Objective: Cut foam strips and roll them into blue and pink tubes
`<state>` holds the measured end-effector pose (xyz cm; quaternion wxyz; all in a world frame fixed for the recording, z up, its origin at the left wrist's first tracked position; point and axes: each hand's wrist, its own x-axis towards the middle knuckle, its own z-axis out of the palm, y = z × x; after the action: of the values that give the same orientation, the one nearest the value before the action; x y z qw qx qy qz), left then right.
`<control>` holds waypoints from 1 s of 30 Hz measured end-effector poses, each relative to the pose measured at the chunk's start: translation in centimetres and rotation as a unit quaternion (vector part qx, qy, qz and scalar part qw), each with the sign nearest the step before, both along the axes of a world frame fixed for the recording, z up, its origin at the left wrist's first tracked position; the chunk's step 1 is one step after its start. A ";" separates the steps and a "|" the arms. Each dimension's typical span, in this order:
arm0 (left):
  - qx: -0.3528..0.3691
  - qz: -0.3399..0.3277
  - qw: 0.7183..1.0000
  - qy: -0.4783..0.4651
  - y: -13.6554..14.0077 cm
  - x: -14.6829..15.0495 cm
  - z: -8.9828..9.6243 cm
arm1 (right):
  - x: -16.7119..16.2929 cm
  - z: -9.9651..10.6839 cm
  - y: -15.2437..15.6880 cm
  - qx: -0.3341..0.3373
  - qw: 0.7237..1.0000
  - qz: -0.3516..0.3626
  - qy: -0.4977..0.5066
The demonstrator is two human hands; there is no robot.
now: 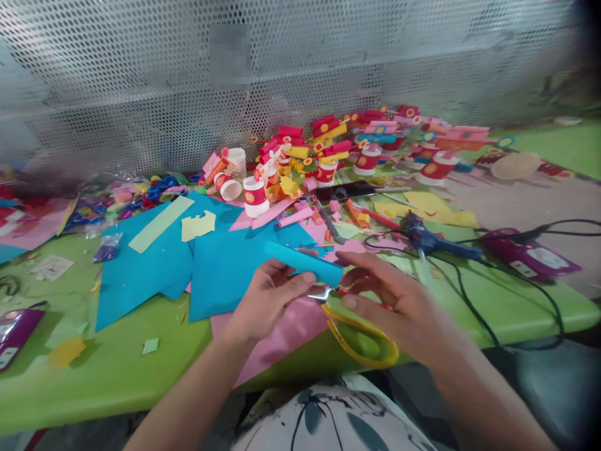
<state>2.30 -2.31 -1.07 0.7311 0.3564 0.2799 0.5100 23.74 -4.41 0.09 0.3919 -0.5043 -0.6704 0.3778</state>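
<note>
A rolled tube of blue paper [307, 262] is gripped between the thumb and fingers of my left hand [265, 294]. At the tube's right end is my right hand [389, 294], its fingers curved and apart; whether they touch the paper I cannot tell. Beneath them lie scissors with a yellow handle loop [361, 351], their blades partly hidden. Something red shows among my right fingers, too covered to name. Under the left hand are blue paper sheets [225, 269] and a pink sheet [277, 344].
A blue glue gun [436, 241] with its cord lies at the right, beside a purple box [530, 257]. Behind stand several decorated red-and-white paper cups [256, 197]. A dark phone [347, 191] rests among paper scraps. A perforated metal screen [141, 81] borders the green table [117, 382].
</note>
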 end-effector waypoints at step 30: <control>0.051 -0.012 0.998 0.034 -0.6 -0.7 1.1 | -3.3 0.1 0.8 -0.047 0.966 0.040 0.253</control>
<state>1.62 -2.90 -0.01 0.7079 0.4136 0.2744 0.5024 20.44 -3.57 0.19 0.5087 -0.3830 -0.5509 0.5394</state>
